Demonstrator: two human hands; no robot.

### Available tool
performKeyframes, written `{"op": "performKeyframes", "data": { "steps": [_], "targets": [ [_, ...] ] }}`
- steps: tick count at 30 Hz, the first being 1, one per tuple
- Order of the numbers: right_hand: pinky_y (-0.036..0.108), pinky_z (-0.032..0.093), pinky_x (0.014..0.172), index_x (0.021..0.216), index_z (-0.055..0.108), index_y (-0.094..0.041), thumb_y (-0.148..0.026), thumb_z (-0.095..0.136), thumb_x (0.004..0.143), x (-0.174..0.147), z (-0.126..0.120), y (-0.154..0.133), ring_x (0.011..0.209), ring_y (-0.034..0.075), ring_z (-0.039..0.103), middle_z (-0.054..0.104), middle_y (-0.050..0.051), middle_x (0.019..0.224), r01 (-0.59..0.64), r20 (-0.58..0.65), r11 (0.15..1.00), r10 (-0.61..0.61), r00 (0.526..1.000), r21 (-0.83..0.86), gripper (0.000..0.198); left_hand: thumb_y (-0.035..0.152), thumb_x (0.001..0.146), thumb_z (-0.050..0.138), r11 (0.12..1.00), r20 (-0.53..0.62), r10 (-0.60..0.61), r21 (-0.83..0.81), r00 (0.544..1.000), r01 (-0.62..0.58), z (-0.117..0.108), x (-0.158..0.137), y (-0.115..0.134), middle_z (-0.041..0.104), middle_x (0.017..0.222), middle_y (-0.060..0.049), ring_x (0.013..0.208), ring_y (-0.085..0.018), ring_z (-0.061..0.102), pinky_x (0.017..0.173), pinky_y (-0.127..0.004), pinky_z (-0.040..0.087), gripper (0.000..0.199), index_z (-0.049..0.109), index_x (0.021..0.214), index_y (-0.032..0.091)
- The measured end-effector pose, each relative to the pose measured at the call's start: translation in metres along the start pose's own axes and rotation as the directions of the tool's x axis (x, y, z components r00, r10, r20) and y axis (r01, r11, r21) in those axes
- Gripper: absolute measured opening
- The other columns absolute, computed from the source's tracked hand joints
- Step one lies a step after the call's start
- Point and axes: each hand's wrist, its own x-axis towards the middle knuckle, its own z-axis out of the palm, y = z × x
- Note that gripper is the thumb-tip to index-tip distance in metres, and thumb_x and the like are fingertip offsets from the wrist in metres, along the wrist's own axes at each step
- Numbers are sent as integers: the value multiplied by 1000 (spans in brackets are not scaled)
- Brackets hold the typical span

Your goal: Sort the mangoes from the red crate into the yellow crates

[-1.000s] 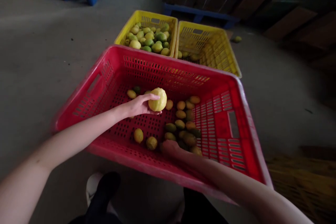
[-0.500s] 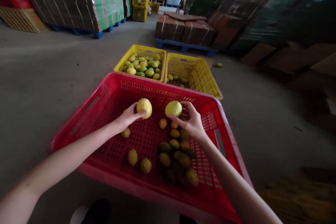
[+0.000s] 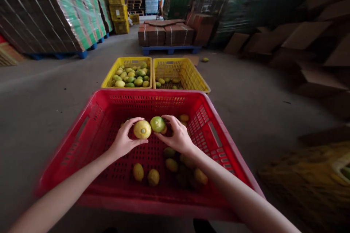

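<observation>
Over the red crate (image 3: pixel 120 198), my left hand (image 3: pixel 124 140) grips a yellow lemon (image 3: pixel 142 130) between thumb and fingers, its stem end facing me. Close by on the right, my right hand (image 3: pixel 177 136) holds a greenish lemon (image 3: pixel 158 124) the same way. The two fruits are side by side, almost touching or touching; I cannot tell which. Below them, loose lemons (image 3: pixel 138 172) lie on the crate's floor, most of them toward the right side, where my right hand and forearm hide some.
Behind the red crate stand a yellow crate (image 3: pixel 109 74) full of yellow and green lemons and another yellow crate (image 3: pixel 195 76) with several lemons. Farther back are boxes on a blue pallet (image 3: pixel 169 50). Wrapped stacks (image 3: pixel 79 11) rise at left; cardboard boxes (image 3: pixel 303 38) lie at right.
Both hands have come closer together, bringing the two lemons side by side. The lemons have been turned so their ends show. The camera view has swung to the right.
</observation>
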Motion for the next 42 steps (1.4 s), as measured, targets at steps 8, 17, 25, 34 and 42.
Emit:
{"op": "performKeyframes", "data": {
  "steps": [8, 17, 25, 34, 42],
  "targets": [
    [36, 56, 89, 127, 48, -23, -33, 68, 81, 0, -3, 1, 103, 22, 65, 64, 10, 114, 98, -22, 995, -98, 995, -5, 50, 35, 66, 83, 999, -12, 27, -19, 1000, -27, 1, -2, -3, 63, 122, -9, 113, -25, 59, 98, -39, 46, 60, 54, 118, 24],
    [37, 57, 84, 123, 53, -24, -36, 68, 81, -1, 0, 3, 97, 23, 66, 65, 9, 109, 60, -8, 998, -60, 998, -3, 46, 37, 63, 84, 998, -39, 57, -31, 998, -58, 0, 2, -8, 60, 120, -9, 114, -25, 56, 100, -42, 44, 60, 57, 115, 23],
    [39, 57, 82, 115, 57, -24, -41, 72, 75, 1, -2, 1, 95, 24, 65, 65, 8, 106, -88, 58, 993, 84, 995, 79, 46, 45, 55, 86, 973, -22, -195, -127, 981, 191, -4, 7, -4, 66, 114, -9, 108, -27, 60, 96, -41, 46, 64, 63, 109, 20],
    [24, 47, 39, 88, 60, -17, -65, 59, 78, -7, 22, 2, 43, 12, 55, 64, 0, 61, -871, 748, 248, 447, 491, 424, 49, 72, 75, 55, 200, 477, -779, -427, 408, 882, 7, 11, -16, 68, 65, -3, 55, -14, 61, 54, -24, 50, 58, 69, 86, 16],
    [14, 35, 28, 67, 59, -16, -72, 43, 84, -16, 44, 14, 32, 6, 46, 55, -1, 45, -963, 856, -113, 493, 158, 243, 61, 72, 78, 50, 19, 563, -807, -275, 177, 961, 8, 10, -21, 69, 63, -8, 47, -12, 60, 47, -19, 47, 62, 68, 83, 13]
  ]
}}
